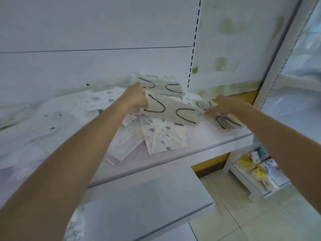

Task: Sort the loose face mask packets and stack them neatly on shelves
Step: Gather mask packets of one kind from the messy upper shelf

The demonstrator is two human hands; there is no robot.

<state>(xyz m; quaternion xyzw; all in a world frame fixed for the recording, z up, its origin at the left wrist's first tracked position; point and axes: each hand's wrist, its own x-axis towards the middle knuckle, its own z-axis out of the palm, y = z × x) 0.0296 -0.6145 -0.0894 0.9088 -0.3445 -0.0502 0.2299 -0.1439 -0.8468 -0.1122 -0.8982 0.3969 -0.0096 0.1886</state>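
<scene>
Head view. Beige mask packet (173, 113) with black ear loops: held just above the white shelf (199, 146), over a loose heap of spotted white packets (163, 136). Left hand (137, 99): curled round the packet's left edge, gripping it. Right hand (225, 105): laid at the packet's right corner (blurred; pinch or mere touch cannot be told). A second beige packet (166, 87) is seen behind, a third beige packet (227, 122) beneath the right hand.

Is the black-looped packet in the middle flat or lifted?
Lifted. The left hand grips the black-looped packet by its left end, tilted above the spotted packets; the right hand touches its right corner.
</scene>
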